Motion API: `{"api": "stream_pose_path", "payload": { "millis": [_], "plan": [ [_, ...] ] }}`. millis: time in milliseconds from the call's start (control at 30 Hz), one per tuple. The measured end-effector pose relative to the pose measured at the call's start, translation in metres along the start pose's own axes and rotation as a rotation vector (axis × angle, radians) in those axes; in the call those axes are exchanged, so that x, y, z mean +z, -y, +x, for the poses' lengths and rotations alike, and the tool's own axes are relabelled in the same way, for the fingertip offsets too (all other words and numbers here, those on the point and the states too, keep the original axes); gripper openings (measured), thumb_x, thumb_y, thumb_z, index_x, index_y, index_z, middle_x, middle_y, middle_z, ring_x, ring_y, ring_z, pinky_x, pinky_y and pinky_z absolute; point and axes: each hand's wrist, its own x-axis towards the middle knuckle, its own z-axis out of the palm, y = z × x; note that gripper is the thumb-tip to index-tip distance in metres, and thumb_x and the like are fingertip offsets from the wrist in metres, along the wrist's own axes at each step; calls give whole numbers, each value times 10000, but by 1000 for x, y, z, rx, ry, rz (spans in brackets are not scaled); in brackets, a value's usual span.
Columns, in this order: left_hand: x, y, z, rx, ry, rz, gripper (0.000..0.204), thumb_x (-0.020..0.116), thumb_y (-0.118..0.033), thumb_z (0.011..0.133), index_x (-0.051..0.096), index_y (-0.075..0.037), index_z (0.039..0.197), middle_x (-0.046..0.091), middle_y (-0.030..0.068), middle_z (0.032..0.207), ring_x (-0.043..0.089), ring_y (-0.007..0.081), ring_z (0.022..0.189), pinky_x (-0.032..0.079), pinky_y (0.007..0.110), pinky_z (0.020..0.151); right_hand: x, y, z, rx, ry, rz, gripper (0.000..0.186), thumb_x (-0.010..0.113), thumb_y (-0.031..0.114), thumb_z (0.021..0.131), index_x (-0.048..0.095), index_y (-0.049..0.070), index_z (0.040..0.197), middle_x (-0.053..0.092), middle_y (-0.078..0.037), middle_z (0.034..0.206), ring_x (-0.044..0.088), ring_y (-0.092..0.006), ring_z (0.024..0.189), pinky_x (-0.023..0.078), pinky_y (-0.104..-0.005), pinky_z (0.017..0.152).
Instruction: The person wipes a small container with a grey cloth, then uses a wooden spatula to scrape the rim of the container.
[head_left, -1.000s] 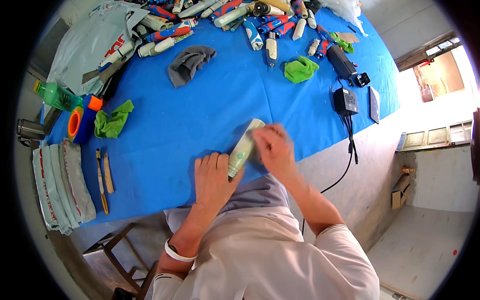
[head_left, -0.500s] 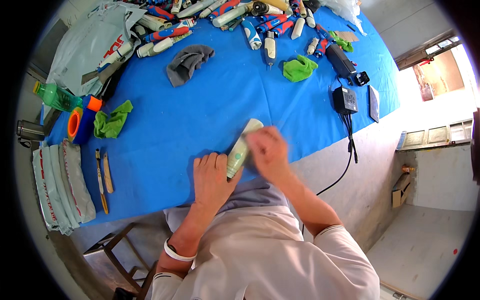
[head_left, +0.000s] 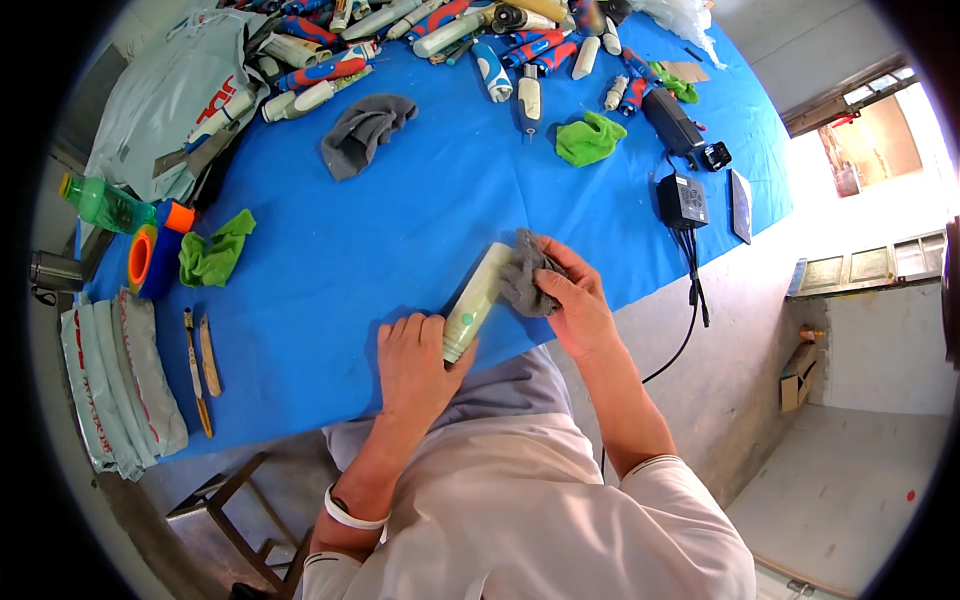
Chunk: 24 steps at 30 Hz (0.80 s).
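Cloth (head_left: 300,330) is lying beneath; right hand (head_left: 582,305) is pinching a rag (head_left: 526,278), left hand (head_left: 414,366) gripping a tube (head_left: 476,300). It is looking light, stiff; best end-held.

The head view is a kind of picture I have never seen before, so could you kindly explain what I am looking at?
There is no machine here: a person wears a wide fisheye camera on the head, looking down, so edges bend. Their left hand holds the lower end of a pale tube; their right hand holds a grey cloth beside its upper part. On the blue-covered table lie a second grey cloth, green cloths, a green bottle and, at the far side, a heap of cylindrical pieces.
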Motion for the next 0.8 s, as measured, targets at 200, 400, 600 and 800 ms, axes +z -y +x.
{"api": "stream_pose_path", "payload": {
  "millis": [200, 400, 600, 800],
  "plan": [
    [-2, -1, 0, -11, 13, -3, 402, 834, -311, 749, 598, -52, 947, 584, 96, 842, 565, 294, 792, 393, 436, 746, -5, 0, 0, -172, -35, -556, 267, 631, 13, 940, 679, 14, 1203, 701, -79, 1089, 684, -171, 922, 556, -299, 776],
    [-1, 0, 0, -17, 18, -8, 381, 832, -303, 749, 606, -58, 934, 590, 93, 845, 569, 294, 799, 397, 432, 755, 32, -15, -7, -594, -170, -1271, 214, 675, 83, 951, 711, 88, 1162, 655, -105, 916, 657, -286, 734, 523, -346, 658],
    [0, 0, 1, -11, 23, -9, 354, 828, -266, 714, 602, -66, 899, 592, 94, 833, 573, 295, 790, 399, 429, 746, 44, -35, -25, -732, 57, -1188, 221, 701, 11, 894, 728, 62, 1107, 630, -132, 849, 627, -302, 660, 501, -363, 576],
    [-1, 2, -1, 12, -4, -25, 345, 827, -276, 734, 601, -70, 895, 593, 93, 825, 572, 288, 775, 395, 422, 738, 37, -40, -28, -862, 249, -1220, 241, 706, -10, 849, 733, 60, 1078, 636, -121, 859, 643, -299, 704, 521, -378, 571]
  ]
}}
